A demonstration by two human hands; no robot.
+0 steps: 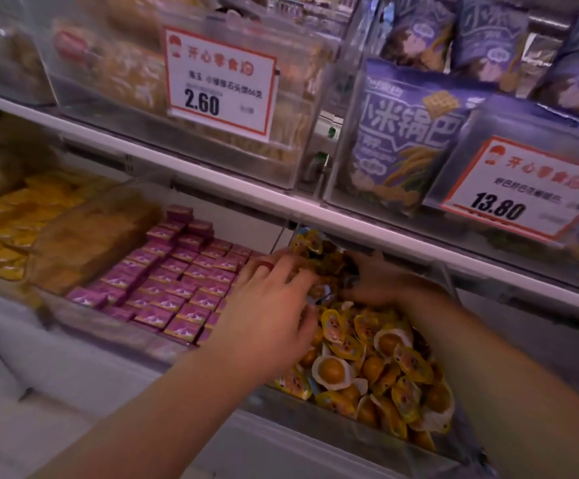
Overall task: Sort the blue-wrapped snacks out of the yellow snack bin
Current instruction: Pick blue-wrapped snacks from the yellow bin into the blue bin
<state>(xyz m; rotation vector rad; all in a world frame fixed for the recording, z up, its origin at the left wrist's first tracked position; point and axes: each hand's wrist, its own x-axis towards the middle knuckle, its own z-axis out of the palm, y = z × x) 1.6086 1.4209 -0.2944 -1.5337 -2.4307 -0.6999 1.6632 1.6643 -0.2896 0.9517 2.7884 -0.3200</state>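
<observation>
A shop shelf unit filled the view. Nearest, the clear plastic bin of yellow-wrapped snacks [367, 371] sat on the lower shelf. Both hands dug at its far end, the left hand [267, 305] with loosely curled fingers and the right hand [381, 278] with its grip hidden, seemingly hunting a blue-edged wrapper [319, 296] between them.

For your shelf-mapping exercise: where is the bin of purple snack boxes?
In the head view, the purple snack boxes sit on the lower shelf, left of centre, directly left of the yellow snack bin, beside the left hand.
</observation>
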